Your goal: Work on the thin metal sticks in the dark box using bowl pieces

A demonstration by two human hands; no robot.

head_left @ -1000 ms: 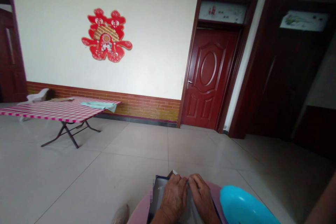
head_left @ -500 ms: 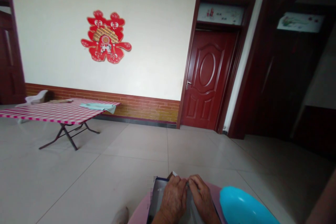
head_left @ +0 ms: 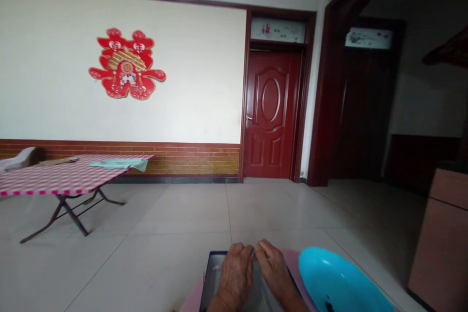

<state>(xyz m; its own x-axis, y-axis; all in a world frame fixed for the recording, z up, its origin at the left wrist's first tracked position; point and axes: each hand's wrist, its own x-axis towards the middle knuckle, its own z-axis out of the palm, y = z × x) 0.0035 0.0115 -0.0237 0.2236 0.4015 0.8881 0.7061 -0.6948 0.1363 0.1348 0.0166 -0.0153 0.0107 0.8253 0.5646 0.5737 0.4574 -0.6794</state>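
Note:
At the bottom of the view, my left hand [head_left: 236, 270] is closed, its fingers curled over the far part of a shallow tray or box [head_left: 214, 273] with a grey inside and a dark blue rim. Beside it my right hand [head_left: 273, 270] is closed too. The fingertips of both hands meet close together. What they pinch, if anything, is hidden or too small to name. The tray rests on a pink round surface [head_left: 292, 261]. Just to the right lies a bright blue plastic basin [head_left: 340, 278], with a small dark thing [head_left: 329, 304] in it.
A low folding table [head_left: 69, 178] with a red-and-white checked top stands at left, bearing a pale green cloth [head_left: 120, 163]. Past the tiled floor [head_left: 183, 214] is a shut red door [head_left: 272, 117]. A pinkish cabinet [head_left: 440, 234] stands at right.
My view has turned right and levelled, so the cabinet now shows at right. Both hands remain close together over the tray. A white corner beyond my left hand is out of sight.

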